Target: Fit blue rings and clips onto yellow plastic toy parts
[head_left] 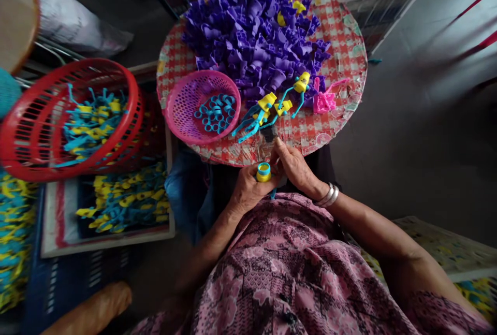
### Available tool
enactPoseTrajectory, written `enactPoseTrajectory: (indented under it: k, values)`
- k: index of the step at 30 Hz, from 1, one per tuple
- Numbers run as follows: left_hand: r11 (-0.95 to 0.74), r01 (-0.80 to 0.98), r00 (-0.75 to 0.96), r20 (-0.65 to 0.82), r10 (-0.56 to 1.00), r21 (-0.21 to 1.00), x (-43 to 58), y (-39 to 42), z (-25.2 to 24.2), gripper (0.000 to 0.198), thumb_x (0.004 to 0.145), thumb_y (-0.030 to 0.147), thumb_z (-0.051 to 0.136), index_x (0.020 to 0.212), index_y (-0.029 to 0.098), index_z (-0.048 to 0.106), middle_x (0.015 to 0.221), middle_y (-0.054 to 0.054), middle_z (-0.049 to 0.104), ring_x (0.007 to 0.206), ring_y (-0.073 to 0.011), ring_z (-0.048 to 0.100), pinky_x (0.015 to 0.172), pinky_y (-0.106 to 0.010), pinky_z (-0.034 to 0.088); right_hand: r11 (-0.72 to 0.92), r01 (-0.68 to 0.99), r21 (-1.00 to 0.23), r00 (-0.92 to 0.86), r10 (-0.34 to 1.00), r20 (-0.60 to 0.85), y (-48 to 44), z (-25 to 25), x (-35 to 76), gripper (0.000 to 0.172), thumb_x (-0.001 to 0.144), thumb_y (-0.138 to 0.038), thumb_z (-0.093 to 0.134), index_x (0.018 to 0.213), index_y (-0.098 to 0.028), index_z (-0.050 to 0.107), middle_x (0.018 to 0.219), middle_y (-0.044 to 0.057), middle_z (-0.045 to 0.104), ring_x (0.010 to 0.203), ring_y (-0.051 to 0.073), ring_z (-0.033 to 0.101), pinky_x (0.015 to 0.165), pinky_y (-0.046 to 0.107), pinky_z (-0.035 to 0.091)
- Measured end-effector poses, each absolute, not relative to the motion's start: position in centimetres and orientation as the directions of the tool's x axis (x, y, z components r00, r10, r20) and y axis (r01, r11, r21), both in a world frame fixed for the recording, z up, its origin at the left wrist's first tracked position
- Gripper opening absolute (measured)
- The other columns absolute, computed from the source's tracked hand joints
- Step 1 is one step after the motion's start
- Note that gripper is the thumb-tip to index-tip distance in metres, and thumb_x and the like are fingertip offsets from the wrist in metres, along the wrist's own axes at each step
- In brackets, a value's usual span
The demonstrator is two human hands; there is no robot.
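Observation:
Close to my lap, just off the near edge of the round table, my left hand (248, 187) is closed around a yellow plastic toy body (264, 175) with a teal ring on its upper end. A bit of teal hangs below the fingers. My right hand (295, 165) meets it from the right, thumb raised and fingers curled; what they pinch, if anything, is hidden. Beyond the hands lie several yellow toy bodies (267, 101) with teal limbs. A pink mesh basket (176, 104) to their left holds small teal rings (217, 112).
Purple plastic parts (252, 29) are heaped on the checked tabletop (345, 29), with a pink plastic piece (324, 101) at right. A tilted red basket (23, 161) and a crate (58, 221) of yellow-teal pieces stand left. A bare limb (93, 306) shows lower left.

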State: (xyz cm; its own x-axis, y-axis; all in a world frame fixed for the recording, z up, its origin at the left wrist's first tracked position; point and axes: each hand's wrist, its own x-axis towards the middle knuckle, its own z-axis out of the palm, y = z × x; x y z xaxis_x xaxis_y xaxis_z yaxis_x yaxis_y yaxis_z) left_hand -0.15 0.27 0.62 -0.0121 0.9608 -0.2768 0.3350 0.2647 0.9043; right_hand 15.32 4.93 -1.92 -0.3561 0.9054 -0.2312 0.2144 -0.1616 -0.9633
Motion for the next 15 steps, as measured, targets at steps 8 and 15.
enactPoseTrajectory:
  k: [8, 15]
  values:
    - [0.276, 0.348, 0.049, -0.311, 0.949, 0.896, -0.3, 0.2, 0.3, 0.025, 0.073, 0.045, 0.079, 0.070, 0.021, 0.071, 0.066, 0.000, 0.073, 0.060, -0.0162, 0.063, 0.059, -0.026, 0.053, -0.051, 0.178, -0.983, -0.357, 0.927, -0.113, 6.1, 1.1, 15.9, 0.043, 0.113, -0.059, 0.042, 0.113, -0.023, 0.065, 0.082, 0.001, 0.062, 0.074, 0.016, 0.056, 0.071, 0.030, 0.044]
    - [0.120, 0.578, 0.032, -0.170, 0.985, 0.807, 0.2, -1.0, -1.3, 0.022, 0.076, 0.039, 0.079, 0.071, 0.019, 0.069, 0.067, -0.004, 0.074, 0.063, -0.0191, 0.068, 0.058, -0.027, 0.050, 0.124, 0.534, -0.836, -0.503, 0.841, -0.197, 6.7, 1.8, 13.7, 0.024, 0.112, -0.029, 0.048, 0.117, -0.022, 0.070, 0.107, 0.008, 0.071, 0.093, 0.022, 0.065, 0.081, 0.032, 0.048]
